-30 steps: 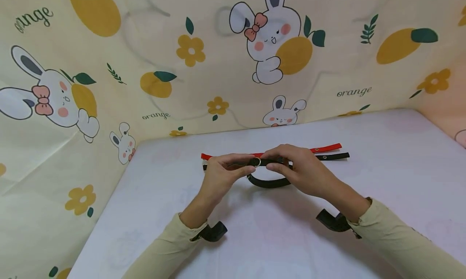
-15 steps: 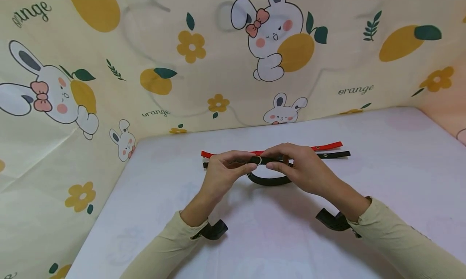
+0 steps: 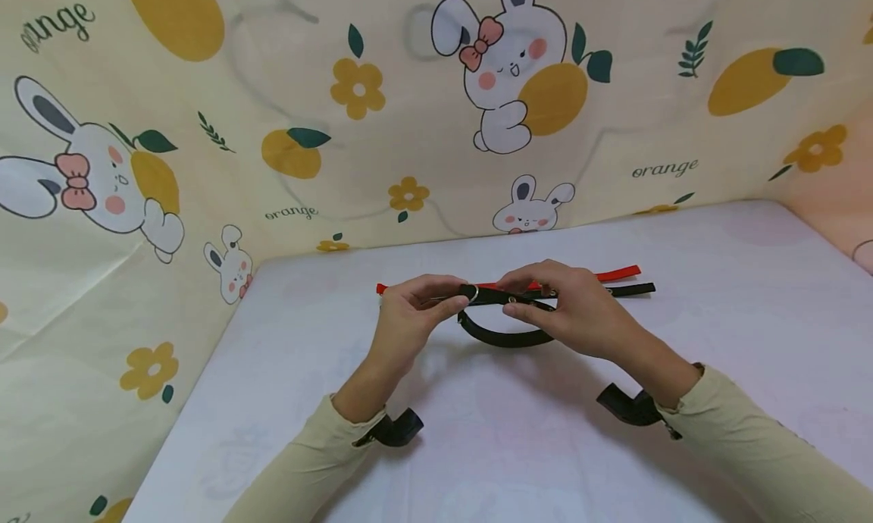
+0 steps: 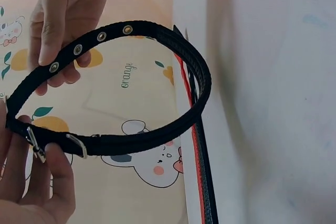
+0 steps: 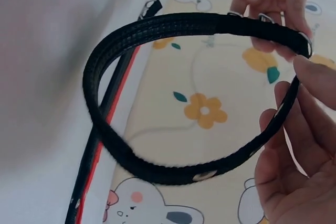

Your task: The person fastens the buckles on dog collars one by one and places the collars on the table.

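Fingers (image 4: 61,179) seemingly tight on black collar (image 4: 139,141)

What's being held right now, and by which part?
A black collar: the left hand grips it at the buckle end, the right hand along the strap section with eyelets.

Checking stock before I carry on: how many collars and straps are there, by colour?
Black: 2, the looped black collar being held and the straight black strap
Red: 1, the straight red strap
Total: 3
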The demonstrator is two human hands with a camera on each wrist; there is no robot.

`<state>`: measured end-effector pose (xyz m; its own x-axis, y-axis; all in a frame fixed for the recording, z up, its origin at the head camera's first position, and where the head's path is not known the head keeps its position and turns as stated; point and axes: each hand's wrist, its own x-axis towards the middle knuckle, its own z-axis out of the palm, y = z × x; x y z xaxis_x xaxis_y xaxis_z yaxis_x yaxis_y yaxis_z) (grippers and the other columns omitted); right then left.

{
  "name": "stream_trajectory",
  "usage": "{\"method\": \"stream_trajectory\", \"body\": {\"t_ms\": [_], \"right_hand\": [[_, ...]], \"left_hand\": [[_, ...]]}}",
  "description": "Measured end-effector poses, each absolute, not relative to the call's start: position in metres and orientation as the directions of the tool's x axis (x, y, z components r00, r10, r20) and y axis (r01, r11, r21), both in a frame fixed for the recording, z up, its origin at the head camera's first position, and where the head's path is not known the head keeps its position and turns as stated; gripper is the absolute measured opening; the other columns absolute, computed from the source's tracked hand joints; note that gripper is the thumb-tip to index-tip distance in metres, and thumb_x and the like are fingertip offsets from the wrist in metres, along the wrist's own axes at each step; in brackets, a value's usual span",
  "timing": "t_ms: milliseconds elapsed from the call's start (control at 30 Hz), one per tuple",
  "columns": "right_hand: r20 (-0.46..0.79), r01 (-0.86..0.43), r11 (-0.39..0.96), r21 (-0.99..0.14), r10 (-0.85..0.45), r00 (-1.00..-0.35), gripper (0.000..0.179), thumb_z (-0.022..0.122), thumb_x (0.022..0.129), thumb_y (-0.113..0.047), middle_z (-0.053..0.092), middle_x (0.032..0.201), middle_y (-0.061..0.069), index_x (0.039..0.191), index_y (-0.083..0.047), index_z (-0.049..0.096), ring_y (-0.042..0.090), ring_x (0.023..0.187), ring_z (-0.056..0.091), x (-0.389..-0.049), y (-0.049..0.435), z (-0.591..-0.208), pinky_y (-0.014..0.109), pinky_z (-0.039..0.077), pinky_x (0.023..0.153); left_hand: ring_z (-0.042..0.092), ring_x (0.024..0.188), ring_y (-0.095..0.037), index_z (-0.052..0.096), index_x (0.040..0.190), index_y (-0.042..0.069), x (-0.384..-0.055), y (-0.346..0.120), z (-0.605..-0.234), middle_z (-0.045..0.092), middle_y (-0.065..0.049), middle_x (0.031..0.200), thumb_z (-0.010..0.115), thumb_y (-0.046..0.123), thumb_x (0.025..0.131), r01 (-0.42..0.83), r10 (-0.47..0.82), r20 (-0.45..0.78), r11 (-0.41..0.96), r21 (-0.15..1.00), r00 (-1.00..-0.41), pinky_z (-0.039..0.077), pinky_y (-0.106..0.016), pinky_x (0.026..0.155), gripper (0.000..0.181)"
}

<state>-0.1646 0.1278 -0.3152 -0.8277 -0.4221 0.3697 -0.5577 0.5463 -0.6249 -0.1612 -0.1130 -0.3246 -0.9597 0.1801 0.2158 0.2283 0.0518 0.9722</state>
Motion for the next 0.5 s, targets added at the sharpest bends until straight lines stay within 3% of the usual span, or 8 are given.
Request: {"method": "stream_trajectory", "body": {"t_ms": [133,267,400,500], "right_hand": [[0.358,-0.552,0.566,-0.612,-0.424,-0.832,0.026,0.075,0.089,-0.03,0.073,0.111,-0.008,0.115,-0.027,0.07,0.014,0.105,0.066,-0.1675,0.1287,-0.3182,0.039,0.052,0.086],[0.344,-0.528,0.601,-0.6,-0.402,-0.849,0.024,0.071,0.092,-0.033,0.073,0.109,-0.007,0.116,-0.029,0.07,0.013,0.097,0.063,-0.1704,0.1315,-0.3181,0.032,0.049,0.075],[0.355,-0.506,0.597,-0.623,-0.361,-0.862,0.022,0.07,0.093,-0.034,0.072,0.108,-0.01,0.115,-0.033,0.07,0.009,0.098,0.062,-0.1717,0.1335,-0.3164,0.03,0.048,0.076],[0.377,-0.508,0.581,-0.636,-0.341,-0.861,0.02,0.07,0.093,-0.033,0.072,0.103,-0.013,0.113,-0.036,0.07,0.007,0.096,0.062,-0.172,0.1339,-0.3164,0.028,0.049,0.075]], "left_hand": [[0.07,0.096,-0.015,0.072,0.109,0.0,-0.164,-0.1154,-0.3236,0.075,-0.012,0.102,0.075,0.002,0.086,0.25,0.149,0.239,0.057,0.967,-0.96,0.057,-0.029,0.088,0.023],[0.069,0.093,-0.011,0.07,0.109,-0.003,-0.1661,-0.1184,-0.3202,0.075,-0.004,0.099,0.074,-0.002,0.085,0.256,0.084,0.253,0.03,0.966,-0.964,0.057,-0.025,0.084,0.024],[0.068,0.094,-0.01,0.069,0.111,-0.004,-0.1667,-0.1208,-0.3167,0.074,0.002,0.099,0.073,-0.002,0.086,0.261,0.034,0.261,0.003,0.965,-0.965,0.057,-0.024,0.084,0.025],[0.067,0.097,-0.011,0.068,0.113,-0.003,-0.1668,-0.1214,-0.3151,0.074,-0.001,0.102,0.072,-0.001,0.087,0.277,0.037,0.276,0.017,0.961,-0.96,0.057,-0.025,0.085,0.026]]}}
